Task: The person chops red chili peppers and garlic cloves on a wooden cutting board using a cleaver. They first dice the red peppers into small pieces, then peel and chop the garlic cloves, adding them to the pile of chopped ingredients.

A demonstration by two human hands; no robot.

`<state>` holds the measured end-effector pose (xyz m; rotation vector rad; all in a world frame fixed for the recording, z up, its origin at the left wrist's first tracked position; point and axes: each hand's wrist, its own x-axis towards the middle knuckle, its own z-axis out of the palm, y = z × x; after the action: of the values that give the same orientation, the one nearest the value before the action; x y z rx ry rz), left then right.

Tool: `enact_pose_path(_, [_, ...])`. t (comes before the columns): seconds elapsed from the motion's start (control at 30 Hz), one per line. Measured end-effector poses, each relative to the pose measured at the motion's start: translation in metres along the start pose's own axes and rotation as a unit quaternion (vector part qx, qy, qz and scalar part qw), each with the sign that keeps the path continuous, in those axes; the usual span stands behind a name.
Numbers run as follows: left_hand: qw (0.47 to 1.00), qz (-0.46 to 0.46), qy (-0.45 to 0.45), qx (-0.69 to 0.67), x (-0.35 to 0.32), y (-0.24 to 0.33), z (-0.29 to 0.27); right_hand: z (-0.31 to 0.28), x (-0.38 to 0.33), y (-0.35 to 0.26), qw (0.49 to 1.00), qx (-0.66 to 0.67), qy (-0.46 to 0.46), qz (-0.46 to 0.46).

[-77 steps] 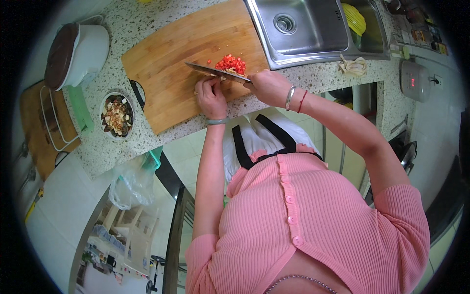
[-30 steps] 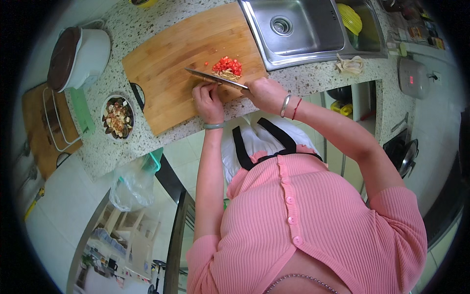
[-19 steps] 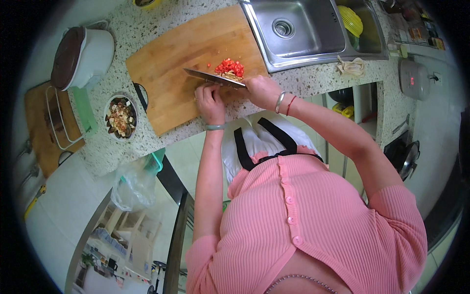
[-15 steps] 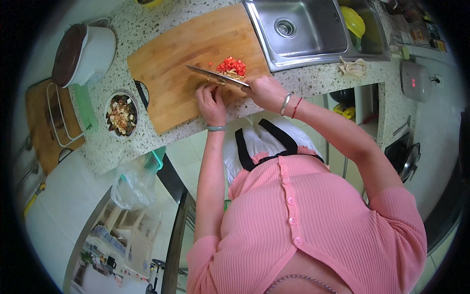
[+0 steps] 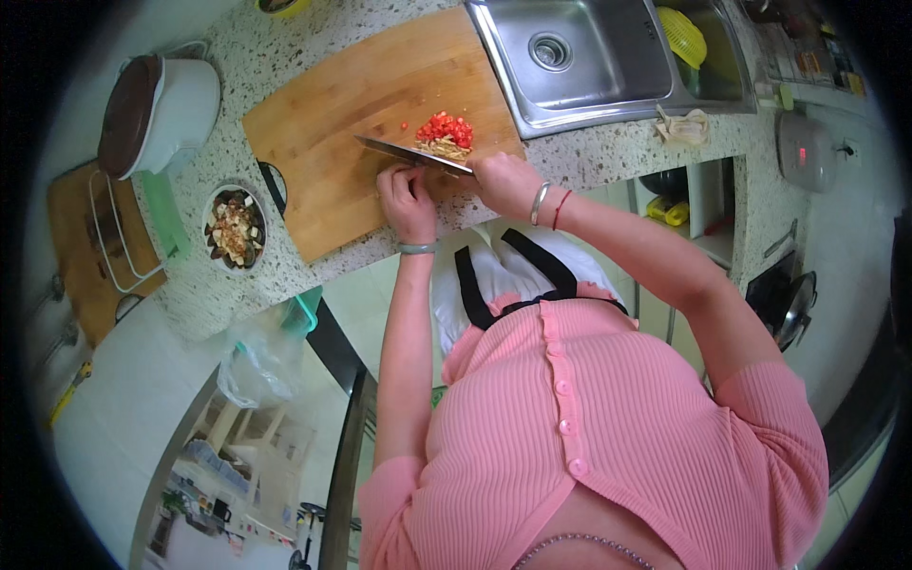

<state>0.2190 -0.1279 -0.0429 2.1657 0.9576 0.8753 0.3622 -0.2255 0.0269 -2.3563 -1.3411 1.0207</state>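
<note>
My right hand (image 5: 506,182) grips a kitchen knife (image 5: 404,153) by its handle. The blade slants across the wooden cutting board (image 5: 351,85), tip toward the left. Close below the blade, my left hand (image 5: 407,201) presses curled fingertips to the board; whatever they hold is hidden by the fingers and the knife. Just beyond the blade lie thin pale yellow-brown strips (image 5: 442,146), cut fine. Against their far side sits a small heap of chopped red pepper (image 5: 446,127), with one loose red bit to its left.
Right of the board is a steel double sink (image 5: 608,57), with a yellow strainer (image 5: 682,38) in its far basin. A bowl of chopped food (image 5: 234,230) stands left of the board, near a white pot with a brown lid (image 5: 131,114). A crumpled cloth (image 5: 682,126) lies by the sink.
The knife and my right hand have shifted slightly left. More of the pale strips show beyond the blade. My left hand stays curled at nearly the same spot.
</note>
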Motion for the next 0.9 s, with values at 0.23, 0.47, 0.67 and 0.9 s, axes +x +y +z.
enact_pose_path(0.23, [0.999, -0.016, 0.038, -0.027, -0.004, 0.001, -0.001, -0.02, -0.012, -0.008, 1.0, -0.023, -0.006, -0.001])
enact_pose_path(0.47, [1.0, -0.008, 0.026, 0.004, -0.005, 0.003, -0.002, -0.015, -0.018, -0.012, 0.999, 0.001, -0.039, 0.023])
enact_pose_path(0.67, [0.999, -0.007, -0.012, 0.04, 0.001, 0.004, -0.005, -0.018, -0.007, -0.005, 1.0, 0.008, 0.0, 0.001])
enact_pose_path(0.9, [0.977, -0.174, 0.076, -0.102, 0.005, 0.001, -0.017, -0.048, -0.047, 0.004, 0.994, -0.067, 0.081, -0.02])
